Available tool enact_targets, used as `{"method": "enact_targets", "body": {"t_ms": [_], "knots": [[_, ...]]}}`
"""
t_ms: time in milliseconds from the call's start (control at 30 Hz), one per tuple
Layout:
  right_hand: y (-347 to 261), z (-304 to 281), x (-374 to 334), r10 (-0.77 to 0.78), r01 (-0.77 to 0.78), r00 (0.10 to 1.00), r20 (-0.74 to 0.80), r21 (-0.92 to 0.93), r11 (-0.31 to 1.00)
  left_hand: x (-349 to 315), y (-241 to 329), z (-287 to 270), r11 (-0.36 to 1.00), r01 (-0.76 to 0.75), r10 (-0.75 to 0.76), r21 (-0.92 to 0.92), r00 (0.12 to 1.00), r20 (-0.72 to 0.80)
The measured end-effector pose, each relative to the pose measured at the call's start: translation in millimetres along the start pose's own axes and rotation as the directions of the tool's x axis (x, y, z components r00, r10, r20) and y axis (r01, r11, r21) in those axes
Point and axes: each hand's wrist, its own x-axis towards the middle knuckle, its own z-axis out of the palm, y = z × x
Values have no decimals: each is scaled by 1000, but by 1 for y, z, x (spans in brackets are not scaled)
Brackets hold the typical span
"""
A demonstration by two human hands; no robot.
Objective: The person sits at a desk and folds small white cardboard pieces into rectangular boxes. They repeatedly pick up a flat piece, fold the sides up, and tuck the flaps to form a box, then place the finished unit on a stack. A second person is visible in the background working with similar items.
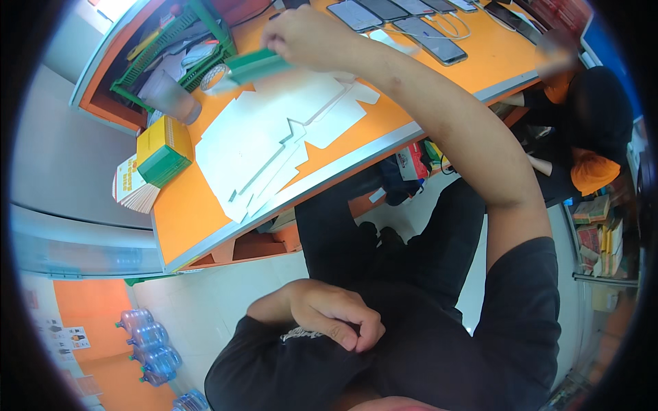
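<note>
My right hand (305, 40) reaches across the orange table, its fingers closed on the end of a green, flat-looking box (259, 66), blurred by motion. Beneath it lie white flattened cardboard blanks (264, 137), stacked with notched edges. My left hand (337, 316) rests in front of my dark shirt, its fingers curled and nothing visible in them. A yellow and green box (164, 152) stands at the table's left end. Beside that box is a stack of printed cards or flat cartons (131, 183). A tape roll (216, 79) sits next to the green box.
A clear plastic cup (170, 97) stands by a green basket (179, 51) of papers. Several phones (432, 41) and white cables lie along the far right. Another person (593, 123) in dark clothes sits at the right. Large blue water bottles (149, 340) lie on the floor, lower left.
</note>
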Motion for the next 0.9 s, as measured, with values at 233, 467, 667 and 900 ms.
{"method": "enact_targets", "body": {"t_ms": [233, 467, 667, 900], "knots": [[-9, 17, 2, 54, -57, 977, 207, 11, 998, 17, -4, 5, 957, 121, -113, 263, 993, -47], [2, 10, -3, 130, -142, 989, 72, 207, 968, 16, 75, -8, -188, 807, 749, 560, 487, -450], [10, 40, -12, 60, -48, 997, -40, 248, 967, 1, 138, -51, -573, 812, 706, 114, 559, -435], [10, 37, -1, 216, -132, 935, -280, 290, 948, -24, 147, -79, -575, 818, 640, -13, 440, -631]]}}
